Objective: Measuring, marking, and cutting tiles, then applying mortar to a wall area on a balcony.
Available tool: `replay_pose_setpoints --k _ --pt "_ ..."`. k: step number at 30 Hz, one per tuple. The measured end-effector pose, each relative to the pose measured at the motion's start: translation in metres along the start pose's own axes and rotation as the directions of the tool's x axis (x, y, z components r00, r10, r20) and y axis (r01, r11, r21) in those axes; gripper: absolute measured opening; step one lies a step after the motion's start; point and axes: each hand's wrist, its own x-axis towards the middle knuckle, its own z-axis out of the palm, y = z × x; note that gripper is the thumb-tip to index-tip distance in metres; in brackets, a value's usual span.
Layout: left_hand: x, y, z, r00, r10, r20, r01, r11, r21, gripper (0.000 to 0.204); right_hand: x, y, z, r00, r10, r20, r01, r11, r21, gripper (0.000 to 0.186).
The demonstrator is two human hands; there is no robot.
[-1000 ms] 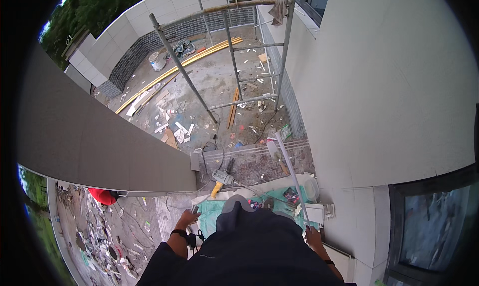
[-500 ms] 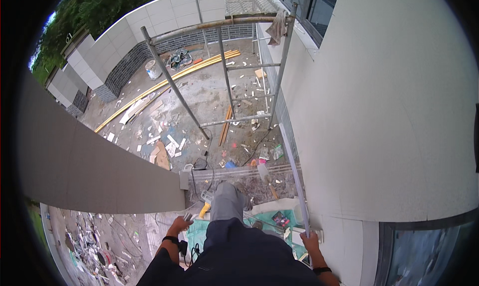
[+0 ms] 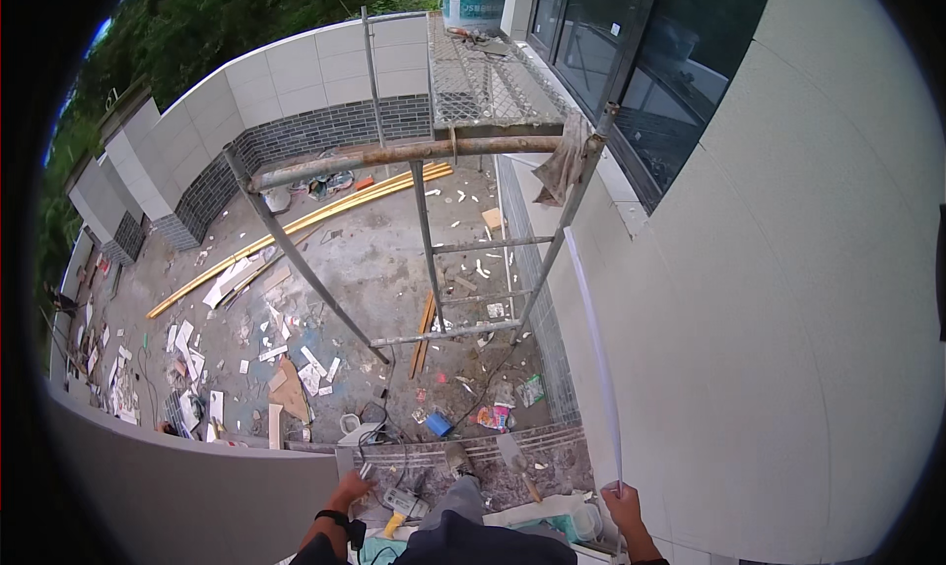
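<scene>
My right hand is closed around the lower part of a long, thin, pale strip, which rises along the light wall toward the scaffold. My left hand is closed at the end of the grey ledge, with a small silvery thing at its fingers, too small to name. Just right of that hand, a power tool with a grey body and yellow handle lies beside my leg. A broad-bladed scraper with a wooden handle rests on the step to the right of my foot.
Ahead stands a rusty pipe scaffold frame with a mesh platform and a bucket. Yellow poles, board scraps and a cable litter the ground. A grey ledge curves at left; a wall with windows bounds the right.
My view has moved forward and tilted up, so more of the platform and window shows. My right hand still grips the strip, and the left stays closed near the ledge's end.
</scene>
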Motion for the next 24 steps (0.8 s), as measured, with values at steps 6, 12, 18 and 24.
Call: replay_pose_setpoints --k 6,12,18,24 --pt "0.037 0.175 -0.096 0.948 0.277 -0.155 -0.273 0.961 0.045 0.034 0.071 -0.025 0.017 0.994 0.106 0.025 -0.103 0.988 -0.114 0.026" --pt "0.085 0.171 -0.06 0.96 0.256 -0.116 -0.264 0.963 -0.054 0.035 0.097 0.038 0.009 0.981 0.166 0.104 -0.108 0.899 -0.425 0.035" --pt "0.08 0.228 0.009 0.966 -0.237 0.099 0.217 0.959 0.183 0.028 0.198 0.099 -0.04 0.987 0.148 -0.058 -0.159 0.886 -0.436 0.029" --pt "0.019 0.271 0.049 0.984 -0.174 -0.027 0.171 0.982 -0.073 0.021 0.249 0.158 -0.096 0.979 0.202 -0.026 -0.197 0.904 -0.38 0.033"
